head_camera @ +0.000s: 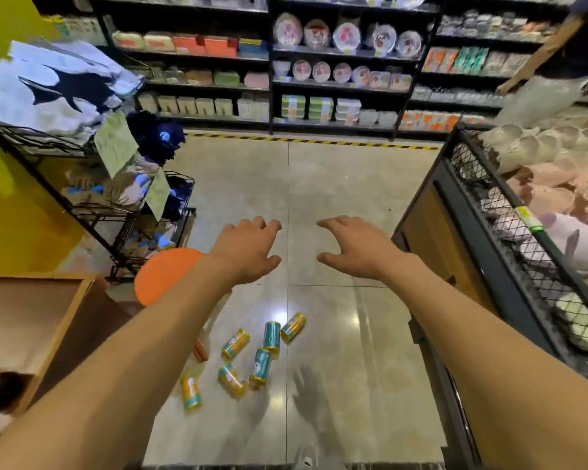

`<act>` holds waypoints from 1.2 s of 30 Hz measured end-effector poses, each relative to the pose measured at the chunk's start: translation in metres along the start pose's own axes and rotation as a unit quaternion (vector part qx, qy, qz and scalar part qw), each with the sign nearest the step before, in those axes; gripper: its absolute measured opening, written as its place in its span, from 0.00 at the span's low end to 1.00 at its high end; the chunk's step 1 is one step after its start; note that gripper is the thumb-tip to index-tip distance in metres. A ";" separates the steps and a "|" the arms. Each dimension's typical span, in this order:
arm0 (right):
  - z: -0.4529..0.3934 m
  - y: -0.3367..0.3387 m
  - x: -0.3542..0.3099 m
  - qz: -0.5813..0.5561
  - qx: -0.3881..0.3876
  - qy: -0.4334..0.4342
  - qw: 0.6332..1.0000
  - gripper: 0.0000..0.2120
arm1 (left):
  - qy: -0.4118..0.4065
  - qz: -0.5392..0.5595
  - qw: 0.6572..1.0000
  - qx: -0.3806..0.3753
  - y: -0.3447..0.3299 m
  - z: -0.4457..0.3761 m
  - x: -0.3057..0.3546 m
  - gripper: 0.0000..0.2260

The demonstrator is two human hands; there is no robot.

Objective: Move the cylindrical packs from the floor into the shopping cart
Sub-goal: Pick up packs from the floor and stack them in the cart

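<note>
Hands outstretched, left hand [248,247] and right hand [355,247] each keep a wide, empty grip, fingers loosely spread above six cylindrical packs [271,335] scattered on the floor [353,368].

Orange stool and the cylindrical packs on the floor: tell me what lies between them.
In the head view, a pair of red-orange sausage-like sticks lies on the floor between the orange stool and the cylindrical packs; the left forearm partly crosses above.

Six cylindrical packs [271,335] on the floor [336,368], two bare hands [248,247], one orange disc [163,279].
</note>
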State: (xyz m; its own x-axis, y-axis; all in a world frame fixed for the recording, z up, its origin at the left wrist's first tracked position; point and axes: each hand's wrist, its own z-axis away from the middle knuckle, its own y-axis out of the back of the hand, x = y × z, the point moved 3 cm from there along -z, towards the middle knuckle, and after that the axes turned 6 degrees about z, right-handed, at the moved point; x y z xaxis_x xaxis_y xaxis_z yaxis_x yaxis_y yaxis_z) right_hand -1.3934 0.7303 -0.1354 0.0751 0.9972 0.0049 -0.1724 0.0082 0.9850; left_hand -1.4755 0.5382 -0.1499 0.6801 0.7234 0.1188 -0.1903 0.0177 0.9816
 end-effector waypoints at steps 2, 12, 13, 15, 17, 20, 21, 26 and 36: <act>-0.035 -0.011 0.018 -0.003 -0.004 0.007 1.000 0.35 | 0.012 0.010 1.000 0.013 -0.008 -0.033 -0.004 0.28; -0.171 -0.172 0.088 -0.045 -0.083 -0.020 0.995 0.35 | 0.058 0.018 0.994 -0.095 -0.195 -0.148 -0.071 0.28; -0.183 -0.197 0.093 -0.044 -0.088 -0.023 0.995 0.35 | 0.053 0.011 0.994 -0.098 -0.219 -0.159 -0.076 0.27; -0.205 -0.250 0.102 -0.039 -0.097 -0.023 0.994 0.35 | 0.050 0.008 0.993 -0.105 -0.270 -0.183 -0.084 0.27; -0.225 -0.306 0.108 -0.042 -0.113 -0.021 0.993 0.35 | 0.054 0.014 0.992 -0.112 -0.326 -0.203 -0.093 0.27; -0.254 -0.397 0.111 -0.043 -0.138 -0.006 0.990 0.34 | 0.080 0.021 0.990 -0.117 -0.413 -0.233 -0.108 0.27; -0.264 -0.427 0.111 -0.042 -0.141 0.000 0.989 0.34 | 0.084 0.021 0.989 -0.116 -0.443 -0.242 -0.112 0.28; -0.296 -0.574 0.106 -0.050 -0.133 0.020 0.990 0.34 | 0.087 0.022 0.988 -0.126 -0.584 -0.273 -0.127 0.30; -0.350 -0.778 0.088 0.004 -0.138 0.098 0.986 0.40 | 0.104 0.045 0.989 -0.099 -0.775 -0.294 -0.168 0.34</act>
State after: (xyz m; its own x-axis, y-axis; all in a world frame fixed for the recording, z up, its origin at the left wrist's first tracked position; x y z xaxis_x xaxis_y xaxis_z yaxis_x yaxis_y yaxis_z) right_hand -1.5966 0.8379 -0.9612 -0.1135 0.9924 -0.0477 -0.4347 -0.0064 0.9006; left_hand -1.6503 0.6063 -0.9750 0.4981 0.8538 0.1510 -0.3929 0.0670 0.9171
